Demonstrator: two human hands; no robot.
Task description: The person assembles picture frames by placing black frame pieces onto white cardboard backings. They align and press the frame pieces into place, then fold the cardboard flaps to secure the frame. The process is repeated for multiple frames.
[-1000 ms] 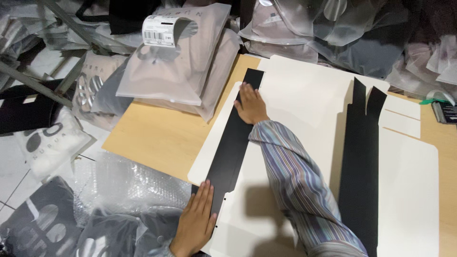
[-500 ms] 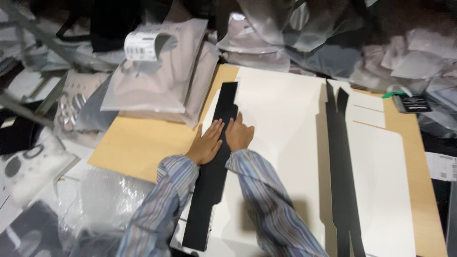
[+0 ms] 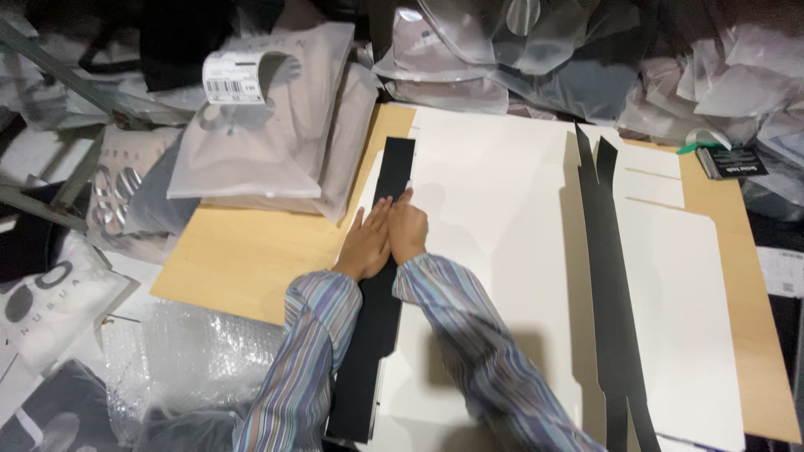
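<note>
Pressing side by side, the left hand (image 3: 365, 244) and right hand (image 3: 408, 228) lie flat, fingers straight and close together, on a long black flap (image 3: 381, 310) along the white cardboard sheet (image 3: 494, 218) — bagged garments (image 3: 268, 125) stacked at ten o'clock, bubble wrap (image 3: 193, 351) at seven.

We are looking at a light brown wooden board (image 3: 251, 259) that is carrying the things. A big white flat cardboard sheet (image 3: 494, 218) is lying right on it and covering most of it. A pile of soft grey plastic bags (image 3: 276, 142) is sitting on the board's far left corner. A small black card (image 3: 730, 161) is lying at the far right corner.
</note>
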